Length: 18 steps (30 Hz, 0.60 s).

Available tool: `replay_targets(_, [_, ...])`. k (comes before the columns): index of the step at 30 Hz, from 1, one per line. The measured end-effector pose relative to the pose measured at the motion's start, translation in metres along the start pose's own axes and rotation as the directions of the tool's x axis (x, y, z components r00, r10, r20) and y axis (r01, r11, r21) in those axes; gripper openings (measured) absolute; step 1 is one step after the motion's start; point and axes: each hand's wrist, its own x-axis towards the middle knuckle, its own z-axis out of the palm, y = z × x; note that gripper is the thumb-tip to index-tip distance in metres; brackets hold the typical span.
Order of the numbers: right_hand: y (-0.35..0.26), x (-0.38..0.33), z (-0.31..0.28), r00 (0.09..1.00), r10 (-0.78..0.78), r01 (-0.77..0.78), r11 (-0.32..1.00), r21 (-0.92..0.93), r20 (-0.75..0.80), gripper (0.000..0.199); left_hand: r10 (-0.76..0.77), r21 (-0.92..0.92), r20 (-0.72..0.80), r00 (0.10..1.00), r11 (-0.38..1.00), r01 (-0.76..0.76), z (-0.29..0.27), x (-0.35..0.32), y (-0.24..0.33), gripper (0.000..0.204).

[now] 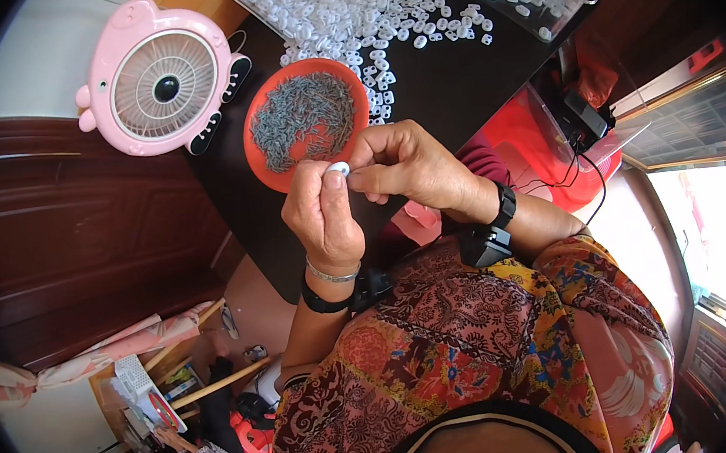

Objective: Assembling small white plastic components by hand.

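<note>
Black table point(463, 86) — on it: heap of white plastic pieces point(341, 1), orange dish point(262, 162) of grey pins, pink fan point(158, 78).

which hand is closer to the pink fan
Left. The left hand sits below and right of the fan, pinching a small white piece. The right hand is farther right, past the red dish, meeting the left at that piece.

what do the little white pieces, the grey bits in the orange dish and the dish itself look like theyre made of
White pieces: likely moulded plastic, smooth, slightly glossy, all the same shape. Grey bits: probably metal, thin dull grey pins, too small to be sure. Orange dish: seemingly plastic, even bright colour, thin rim.
</note>
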Motion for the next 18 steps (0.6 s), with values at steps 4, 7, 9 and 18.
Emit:
replay_targets(4, [0.011,-0.002,0.012,0.999,-0.009,0.009,1.0,0.013,0.041,0.007,-0.124,-0.116,-0.124,0.985,0.987,0.11,0.001,0.004,0.005,0.024])
replay_targets(7, [0.018,0.0,0.012,0.992,-0.011,0.007,0.999,0.033,0.13,0.006,-0.292,-0.3,-0.118,0.949,0.922,0.247,-0.007,0.011,-0.003,0.024])
replay_targets(9, [0.012,0.001,0.009,0.977,-0.207,0.194,0.96,-0.204,-0.045,0.009,-0.391,-0.454,-0.027,0.92,0.825,0.338,-0.011,0.01,0.001,0.023])
replay_targets(18, [0.013,0.005,0.008,0.756,-0.652,0.455,0.451,-0.768,0.065,0.03,-0.436,-0.462,0.026,0.9,0.793,0.397,-0.005,0.001,0.002,0.02])
